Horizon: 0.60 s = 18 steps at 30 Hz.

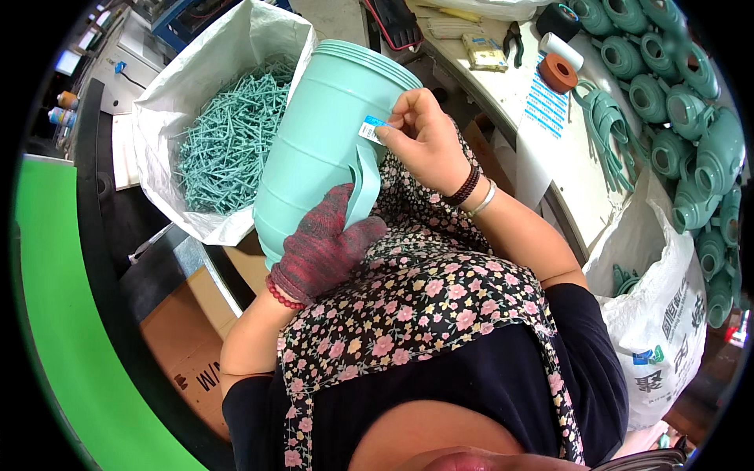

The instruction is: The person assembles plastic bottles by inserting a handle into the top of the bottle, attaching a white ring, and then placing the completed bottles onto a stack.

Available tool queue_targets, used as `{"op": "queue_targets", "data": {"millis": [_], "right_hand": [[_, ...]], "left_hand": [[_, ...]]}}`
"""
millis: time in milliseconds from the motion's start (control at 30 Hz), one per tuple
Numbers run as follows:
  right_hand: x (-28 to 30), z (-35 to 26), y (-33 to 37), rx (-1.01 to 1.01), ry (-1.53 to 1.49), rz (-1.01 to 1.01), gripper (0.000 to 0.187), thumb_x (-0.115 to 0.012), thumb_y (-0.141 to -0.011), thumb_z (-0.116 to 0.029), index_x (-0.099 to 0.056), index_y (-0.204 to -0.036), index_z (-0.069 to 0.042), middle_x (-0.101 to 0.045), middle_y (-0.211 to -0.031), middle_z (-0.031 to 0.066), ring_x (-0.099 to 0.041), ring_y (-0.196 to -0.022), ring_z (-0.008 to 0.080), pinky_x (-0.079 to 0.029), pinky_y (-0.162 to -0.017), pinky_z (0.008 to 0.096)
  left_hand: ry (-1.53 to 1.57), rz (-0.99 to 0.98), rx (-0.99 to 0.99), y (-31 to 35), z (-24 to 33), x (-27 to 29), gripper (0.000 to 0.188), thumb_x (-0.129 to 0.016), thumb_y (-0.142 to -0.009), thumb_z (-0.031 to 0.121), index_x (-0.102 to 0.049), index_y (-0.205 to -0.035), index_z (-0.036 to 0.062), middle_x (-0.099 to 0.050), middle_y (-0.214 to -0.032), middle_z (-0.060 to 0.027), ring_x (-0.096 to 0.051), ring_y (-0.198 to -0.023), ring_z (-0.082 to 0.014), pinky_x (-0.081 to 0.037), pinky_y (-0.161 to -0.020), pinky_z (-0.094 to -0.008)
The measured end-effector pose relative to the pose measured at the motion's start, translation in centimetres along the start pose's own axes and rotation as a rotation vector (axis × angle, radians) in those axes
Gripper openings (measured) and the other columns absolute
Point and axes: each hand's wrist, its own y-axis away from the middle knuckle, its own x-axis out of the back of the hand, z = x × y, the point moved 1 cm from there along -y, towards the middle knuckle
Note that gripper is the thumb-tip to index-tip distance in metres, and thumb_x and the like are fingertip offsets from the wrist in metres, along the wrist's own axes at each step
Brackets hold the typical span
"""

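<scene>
Just above my floral apron (416, 314), a pale green jug (314, 133) slanted away to the left. My gloved left hand (322, 251) was clamped on the lower end of its handle (365, 184); my bare right hand (430, 145) had thumb and finger together on the edge of a small label (371, 128) on its side. Left, a white sack (155, 141) held thin green pieces (236, 149). Right, pliers (513, 45) and brown tape (558, 73) lay on a worktable (576, 188).

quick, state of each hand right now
Left hand: gloved, holding the green jug near its handle.
Right hand: bare, at the edge of the sticker; can't tell whether it's pinching.
</scene>
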Motion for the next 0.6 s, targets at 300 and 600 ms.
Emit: {"op": "queue_targets", "data": {"millis": [300,600], "right_hand": [[2.6,5.2,0.0,-0.164,0.651,-0.19,0.051,-0.077,-0.074,-0.044,-0.049,-0.09,-0.005,-0.059,-0.073,0.0075,-0.058,-0.063,0.0218,-0.047,-0.056,0.0334],[3.0,7.5,2.3,-0.634,-0.989,-0.495,0.046,-0.055,-0.094,-0.017,-0.044,-0.136,-0.002,-0.058,-0.128,0.0128,-0.058,-0.114,0.0222,-0.051,-0.092,0.0379]], "left_hand": [[0.395,-0.073,0.364,0.7,1.1,1.8,0.045,-0.072,-0.081,0.025,-0.058,-0.115,0.0004,-0.064,-0.1,-0.0178,-0.064,-0.09,-0.0293,-0.052,-0.074,-0.038],[-0.485,-0.156,-0.334,4.0,2.0,11.4,0.039,-0.076,-0.074,0.034,-0.066,-0.102,0.0091,-0.067,-0.09,-0.0076,-0.065,-0.077,-0.0259,-0.051,-0.073,-0.0344]]}}
